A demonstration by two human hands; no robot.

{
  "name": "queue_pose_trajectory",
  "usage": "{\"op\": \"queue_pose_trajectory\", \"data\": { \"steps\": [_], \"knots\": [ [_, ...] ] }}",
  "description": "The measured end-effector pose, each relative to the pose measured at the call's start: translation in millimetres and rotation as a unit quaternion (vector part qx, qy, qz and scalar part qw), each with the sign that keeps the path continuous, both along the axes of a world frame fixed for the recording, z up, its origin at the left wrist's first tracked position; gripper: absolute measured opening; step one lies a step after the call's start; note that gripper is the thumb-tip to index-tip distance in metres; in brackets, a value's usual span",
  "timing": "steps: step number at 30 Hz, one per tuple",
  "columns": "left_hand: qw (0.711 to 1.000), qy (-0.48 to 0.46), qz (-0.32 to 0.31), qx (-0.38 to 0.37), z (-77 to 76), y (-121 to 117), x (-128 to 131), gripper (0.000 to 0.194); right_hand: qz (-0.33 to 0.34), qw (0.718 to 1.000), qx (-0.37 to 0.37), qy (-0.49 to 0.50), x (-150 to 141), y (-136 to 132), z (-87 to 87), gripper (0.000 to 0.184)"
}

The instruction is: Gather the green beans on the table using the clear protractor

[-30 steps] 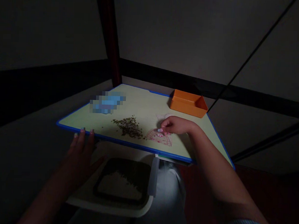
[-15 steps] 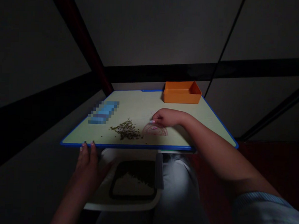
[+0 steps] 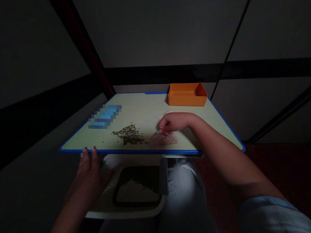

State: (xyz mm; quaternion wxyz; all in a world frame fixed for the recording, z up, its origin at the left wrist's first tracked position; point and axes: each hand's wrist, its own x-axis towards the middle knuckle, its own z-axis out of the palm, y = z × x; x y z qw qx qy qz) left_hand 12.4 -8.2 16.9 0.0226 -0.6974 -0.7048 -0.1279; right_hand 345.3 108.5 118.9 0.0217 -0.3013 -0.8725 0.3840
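My right hand [image 3: 174, 122] is closed in a pinch above a yellow board. Its fingertips are on the upper edge of a see-through pink half-round protractor [image 3: 165, 141], which lies on the board near the front. To the left of it is a scattered heap of small green-brown grains [image 3: 129, 134]. My left hand [image 3: 88, 172] has its fingers apart, with the tips resting at the board's blue front edge and nothing held. Part of the protractor's upper edge is hidden by my right hand.
An orange open box [image 3: 186, 100] stands at the back right of the yellow board [image 3: 135, 105]. A blurred blue flat item [image 3: 106, 116] lies at the left. Below the board, a white-rimmed container [image 3: 131, 216] with dark green contents sits by my lap.
My right hand has drawn the protractor a little nearer to the board's front edge and slightly right. The left hand stays at the edge; the whole view has shifted slightly.
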Motion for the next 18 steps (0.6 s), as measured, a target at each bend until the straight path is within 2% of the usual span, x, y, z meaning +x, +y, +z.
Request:
{"op": "queue_pose_trajectory", "data": {
  "steps": [4,12,18],
  "knots": [
    [1.000,0.002,0.002,-0.002,-0.7,-0.2,-0.4,0.090,0.016,1.000,-0.027,0.002,-1.6,-3.1,1.9,0.025],
    [1.000,-0.010,-0.006,0.006,-1.3,-0.7,-2.9,0.091,-0.028,0.999,0.028,-0.009,1.2,-2.5,3.6,0.028],
    [1.000,-0.008,-0.009,0.011,-3.8,-1.0,-3.2,0.089,-0.002,1.000,-0.012,-0.009,1.1,-2.1,2.5,0.025]
  ]
}}
